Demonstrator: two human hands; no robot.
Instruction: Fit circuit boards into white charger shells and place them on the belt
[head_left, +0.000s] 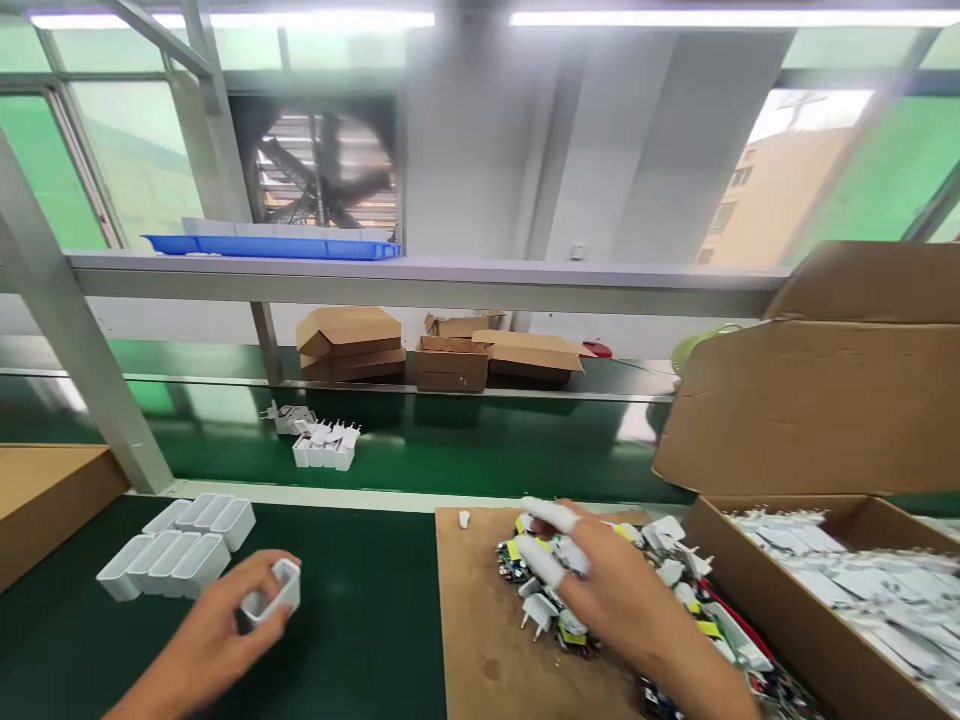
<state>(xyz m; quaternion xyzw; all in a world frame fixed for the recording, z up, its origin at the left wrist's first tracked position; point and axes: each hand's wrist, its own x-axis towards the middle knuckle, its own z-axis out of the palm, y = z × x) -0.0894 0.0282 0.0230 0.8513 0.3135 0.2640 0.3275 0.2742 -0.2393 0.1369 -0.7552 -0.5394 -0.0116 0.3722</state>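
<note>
My left hand is closed around a small white plastic charger case, its open side facing up. Beside that hand, several similar white cases stand in rows on the dark green surface. My right hand, with white covers on some fingertips, reaches over a pile of charger circuit boards with white plug ends. Its fingers are spread, slightly blurred, and no held part shows between them. The pile lies on a brown cardboard sheet; the forearm hides some of it.
On the right stands an open carton full of white plug pieces. Across the green belt sits a group of white cases with plug parts. Behind are brown boxes. A metal shelf bears a blue tray.
</note>
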